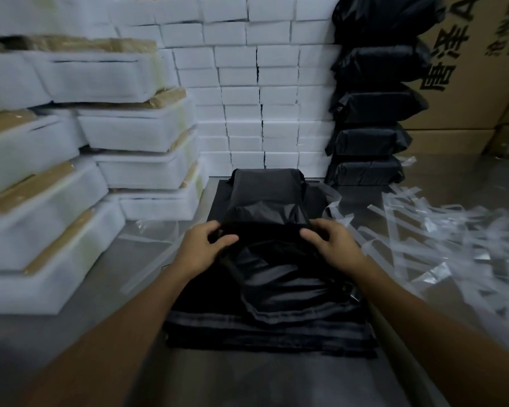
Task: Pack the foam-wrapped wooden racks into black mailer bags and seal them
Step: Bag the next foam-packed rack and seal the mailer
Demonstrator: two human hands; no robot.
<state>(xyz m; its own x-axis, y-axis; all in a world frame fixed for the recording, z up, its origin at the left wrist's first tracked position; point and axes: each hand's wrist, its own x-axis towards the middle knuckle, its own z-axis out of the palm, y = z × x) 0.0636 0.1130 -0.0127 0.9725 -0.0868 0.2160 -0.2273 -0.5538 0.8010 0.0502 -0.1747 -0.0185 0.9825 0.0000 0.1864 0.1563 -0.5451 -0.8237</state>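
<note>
A black mailer bag (pixel 266 198) with a bulky rack inside lies on a pile of flat black mailer bags (pixel 265 327) in the middle of the table. Its loose open end (pixel 279 274) points toward me. My left hand (pixel 202 245) grips the bag's left side where the bulk ends, thumb on top. My right hand (pixel 332 242) grips the right side the same way. The rack itself is hidden by the bag.
Foam-wrapped wooden racks (pixel 56 183) are stacked at the left. A wall of white foam blocks (pixel 265 92) stands behind. Several packed black bags (pixel 370 136) are piled at the back right beside cardboard boxes (pixel 476 66). Clear peeled strips (pixel 441 236) litter the right.
</note>
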